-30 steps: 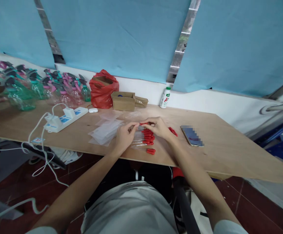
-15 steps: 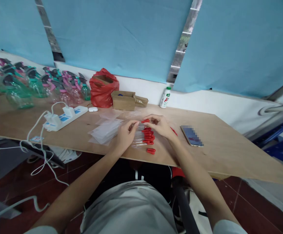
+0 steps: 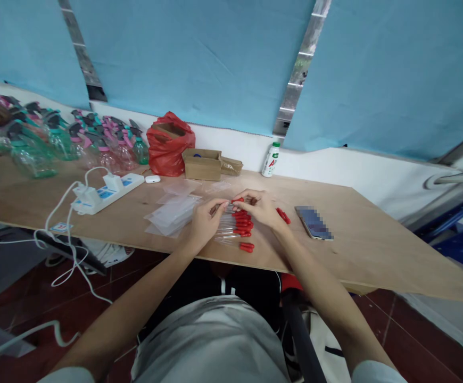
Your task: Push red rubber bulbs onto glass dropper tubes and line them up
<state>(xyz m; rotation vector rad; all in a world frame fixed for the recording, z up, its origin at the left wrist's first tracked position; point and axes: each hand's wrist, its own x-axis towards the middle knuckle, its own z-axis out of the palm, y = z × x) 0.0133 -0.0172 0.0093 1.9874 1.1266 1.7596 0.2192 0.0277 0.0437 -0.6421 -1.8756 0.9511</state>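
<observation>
Over pale plywood (image 3: pixel 367 239), your right hand (image 3: pixel 262 208) pinches a rounded red handle (image 3: pixel 238 200); grip unclear at your left hand (image 3: pixel 205 222).

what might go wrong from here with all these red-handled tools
The red-handled tools nearest the person lie close to the front edge of the table, so a forearm could nudge them off. Others lie close together by the right hand, which may drag them askew. The clear plastic bags overlap loosely beside the left hand and might slide if brushed.
</observation>
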